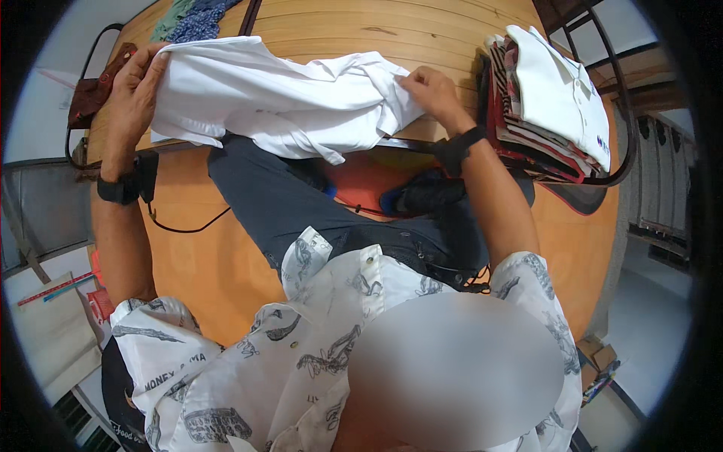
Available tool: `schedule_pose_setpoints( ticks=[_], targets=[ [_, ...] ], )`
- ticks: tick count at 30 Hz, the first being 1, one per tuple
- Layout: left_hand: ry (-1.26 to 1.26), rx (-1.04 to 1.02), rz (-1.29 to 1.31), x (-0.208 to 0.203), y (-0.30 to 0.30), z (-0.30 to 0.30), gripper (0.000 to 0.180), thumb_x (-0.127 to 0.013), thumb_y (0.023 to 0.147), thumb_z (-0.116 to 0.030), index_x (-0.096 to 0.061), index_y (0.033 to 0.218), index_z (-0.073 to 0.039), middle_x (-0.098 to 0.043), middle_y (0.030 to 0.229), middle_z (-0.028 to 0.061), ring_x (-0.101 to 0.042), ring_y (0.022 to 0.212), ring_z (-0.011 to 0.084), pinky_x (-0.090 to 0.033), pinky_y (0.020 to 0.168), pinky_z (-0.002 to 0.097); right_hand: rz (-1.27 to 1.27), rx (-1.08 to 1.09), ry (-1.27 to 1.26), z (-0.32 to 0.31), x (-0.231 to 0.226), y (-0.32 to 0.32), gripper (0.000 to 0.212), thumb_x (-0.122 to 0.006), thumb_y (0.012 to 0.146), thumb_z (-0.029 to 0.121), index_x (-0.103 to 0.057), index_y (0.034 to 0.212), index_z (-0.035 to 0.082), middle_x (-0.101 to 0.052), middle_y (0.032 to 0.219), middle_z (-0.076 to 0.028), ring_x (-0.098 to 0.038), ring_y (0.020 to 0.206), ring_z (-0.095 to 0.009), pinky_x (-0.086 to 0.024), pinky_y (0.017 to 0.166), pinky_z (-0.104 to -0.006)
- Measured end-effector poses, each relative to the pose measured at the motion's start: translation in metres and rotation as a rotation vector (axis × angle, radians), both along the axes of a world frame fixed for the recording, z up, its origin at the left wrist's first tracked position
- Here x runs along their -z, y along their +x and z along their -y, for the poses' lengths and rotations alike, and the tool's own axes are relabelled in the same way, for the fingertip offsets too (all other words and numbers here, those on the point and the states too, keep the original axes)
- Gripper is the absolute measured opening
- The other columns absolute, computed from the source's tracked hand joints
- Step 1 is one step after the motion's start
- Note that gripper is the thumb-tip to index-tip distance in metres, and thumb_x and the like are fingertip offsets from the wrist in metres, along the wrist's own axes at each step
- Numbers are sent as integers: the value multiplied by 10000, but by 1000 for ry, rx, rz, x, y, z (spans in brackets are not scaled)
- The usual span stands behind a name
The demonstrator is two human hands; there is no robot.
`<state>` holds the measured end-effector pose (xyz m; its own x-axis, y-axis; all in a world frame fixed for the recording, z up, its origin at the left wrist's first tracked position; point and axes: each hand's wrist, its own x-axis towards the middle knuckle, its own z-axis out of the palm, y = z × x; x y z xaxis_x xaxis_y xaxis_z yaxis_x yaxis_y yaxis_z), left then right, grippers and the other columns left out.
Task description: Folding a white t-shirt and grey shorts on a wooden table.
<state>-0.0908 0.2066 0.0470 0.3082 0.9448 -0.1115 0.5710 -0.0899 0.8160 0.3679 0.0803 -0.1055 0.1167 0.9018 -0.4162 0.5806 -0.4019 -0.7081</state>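
A white cloth garment point(279, 94), probably a shirt, is stretched sideways between my two hands over the near edge of the wooden table. Its left corner is pinched between the thumb and fingers of my left hand point(138, 84). At the other end, my right hand point(435, 92) grips the bunched right part with its fingers curled. The middle of the cloth is loosely folded, and a small flap hangs over the table's front edge. Each wrist wears a black band.
To the right stands a stack of folded clothes point(512, 128) with a white collared shirt point(561, 98) on top. Green and blue patterned cloth point(197, 21) lies at the far left. A brown leather-like item point(94, 94) hangs by the left metal rail. The slatted wooden table point(369, 30) has dark metal edging.
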Motion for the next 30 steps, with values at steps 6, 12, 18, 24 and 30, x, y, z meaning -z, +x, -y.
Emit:
schedule_pose_setpoints(
  ticks=[6,12,18,24,30],
  targets=[
    [-21,-69,-27,-10,7,5,272,-578,1048,-245,-668,1189,-30,-657,1003,-11,-562,913,58,-459,834,207,264,-240,12,10,1,-22,401,-738,822,410,-706,884,15,-688,783,-180,-671,748,-306,-516,682,-405],
    [224,-17,-131,-8,-24,1,246,-564,1051,-212,-665,1170,-22,-654,963,12,-569,923,81,-476,828,233,-7,173,269,-11,-29,7,258,-689,888,269,-662,921,15,-679,789,-166,-647,704,-283,-505,664,-404],
    [489,-281,-269,4,-72,-16,323,-570,1043,-323,-673,1185,-52,-705,998,98,-628,946,146,-503,854,297,56,305,738,-33,-155,67,141,-656,983,194,-680,945,61,-588,771,12,-523,704,-73,-434,639,-233],
    [725,-513,-394,-45,-79,-38,440,-514,1049,-444,-677,1175,-55,-713,1059,138,-657,1007,230,-502,888,364,339,300,1016,-27,-257,77,213,-657,997,224,-698,1100,42,-734,991,-96,-680,835,-111,-560,699,-260],
    [877,-522,-413,-74,-72,-59,416,-549,1041,-430,-685,1174,-60,-714,1034,85,-652,944,181,-503,862,321,248,346,1284,-33,-292,97,247,-628,1010,192,-660,1072,-45,-710,967,-138,-704,850,-154,-600,727,-274]
  ],
)
